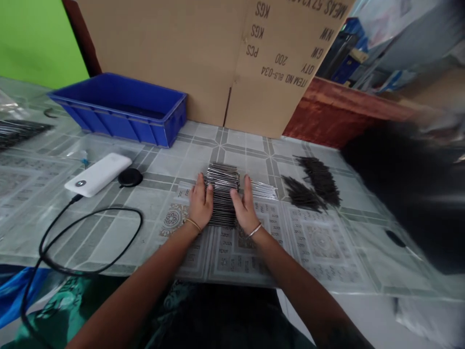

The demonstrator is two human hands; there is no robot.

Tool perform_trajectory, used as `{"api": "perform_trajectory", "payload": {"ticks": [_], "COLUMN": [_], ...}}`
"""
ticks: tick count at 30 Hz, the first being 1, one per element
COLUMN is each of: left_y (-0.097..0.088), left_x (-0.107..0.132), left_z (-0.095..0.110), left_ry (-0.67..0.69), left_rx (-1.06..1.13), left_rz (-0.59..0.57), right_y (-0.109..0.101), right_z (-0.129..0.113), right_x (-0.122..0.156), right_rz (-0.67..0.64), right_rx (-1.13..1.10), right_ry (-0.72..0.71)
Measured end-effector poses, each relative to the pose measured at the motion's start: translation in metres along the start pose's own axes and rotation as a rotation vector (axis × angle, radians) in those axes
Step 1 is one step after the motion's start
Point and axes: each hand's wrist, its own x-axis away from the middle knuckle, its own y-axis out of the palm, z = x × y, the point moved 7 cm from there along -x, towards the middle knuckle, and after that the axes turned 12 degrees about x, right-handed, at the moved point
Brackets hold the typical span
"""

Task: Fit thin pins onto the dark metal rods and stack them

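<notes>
A neat row of thin dark metal strips (221,194) lies on the patterned table cover (319,252) in front of me. My left hand (199,203) rests flat against the left side of the row, fingers stretched out. On the right side my right hand (245,206) lies flat too, fingers out, thumb touching the strips. A few strips (263,190) stick out to the right behind that hand. Neither hand grips anything.
Two loose heaps of dark strips (312,186) lie to the right. A white power bank (98,173) with a black cable (90,242) and a black disc (130,177) sit at left. Behind stand a blue plastic bin (119,109) and a large cardboard box (218,58).
</notes>
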Motion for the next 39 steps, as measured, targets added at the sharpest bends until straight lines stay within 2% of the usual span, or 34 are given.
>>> {"api": "perform_trajectory", "payload": {"ticks": [2, 4, 7, 9, 11, 14, 16, 18, 21, 23, 26, 28, 31, 32, 34, 36, 39], "left_y": [0.003, 0.004, 0.004, 0.003, 0.002, -0.001, -0.006, -0.016, -0.024, -0.007, 0.054, 0.098, 0.149, 0.160, 0.174, 0.181, 0.184], "left_x": [0.001, 0.001, -0.001, -0.001, -0.001, 0.000, 0.000, -0.001, 0.002, 0.014, 0.045, 0.063, 0.068, 0.065, 0.054, 0.043, 0.032], "left_z": [-0.001, -0.002, -0.004, -0.004, -0.003, -0.003, 0.000, 0.010, 0.050, 0.082, 0.109, 0.109, 0.098, 0.094, 0.087, 0.082, 0.081], "left_ry": [0.019, 0.037, 0.045, 0.022, -0.032, -0.138, -0.171, -0.114, 0.151, 0.337, 0.476, 0.468, 0.395, 0.369, 0.324, 0.327, 0.379], "left_rx": [-0.008, -0.001, 0.014, 0.055, 0.139, 0.277, 0.303, 0.264, 0.061, -0.127, -0.372, -0.519, -0.676, -0.714, -0.792, -0.869, -0.955], "left_rz": [-0.019, -0.033, -0.039, -0.027, -0.007, 0.033, 0.070, 0.118, 0.146, 0.011, -0.367, -0.541, -0.627, -0.634, -0.636, -0.655, -0.700], "right_y": [0.020, 0.034, 0.035, 0.022, -0.002, -0.044, -0.061, -0.066, -0.065, -0.069, -0.096, -0.130, -0.183, -0.195, -0.205, -0.205, -0.200], "right_z": [0.007, 0.004, -0.002, -0.001, 0.006, 0.029, 0.050, 0.064, 0.065, 0.061, 0.070, 0.091, 0.133, 0.147, 0.169, 0.183, 0.186], "right_x": [0.003, 0.004, 0.000, -0.004, -0.009, -0.009, 0.000, 0.013, 0.034, 0.042, 0.041, 0.032, 0.021, 0.019, 0.019, 0.020, 0.022], "right_rz": [-0.096, -0.139, -0.170, -0.194, -0.179, -0.098, -0.096, -0.139, -0.181, -0.189, -0.159, -0.080, 0.015, 0.003, -0.083, -0.172, -0.232], "right_rx": [-0.029, -0.020, 0.002, 0.028, 0.098, 0.353, 0.557, 0.684, 0.719, 0.701, 0.692, 0.729, 0.830, 0.865, 0.923, 0.967, 1.041], "right_ry": [0.049, 0.051, 0.045, 0.025, -0.042, -0.122, -0.110, -0.105, -0.170, -0.209, -0.182, -0.089, 0.078, 0.114, 0.135, 0.127, 0.108]}}
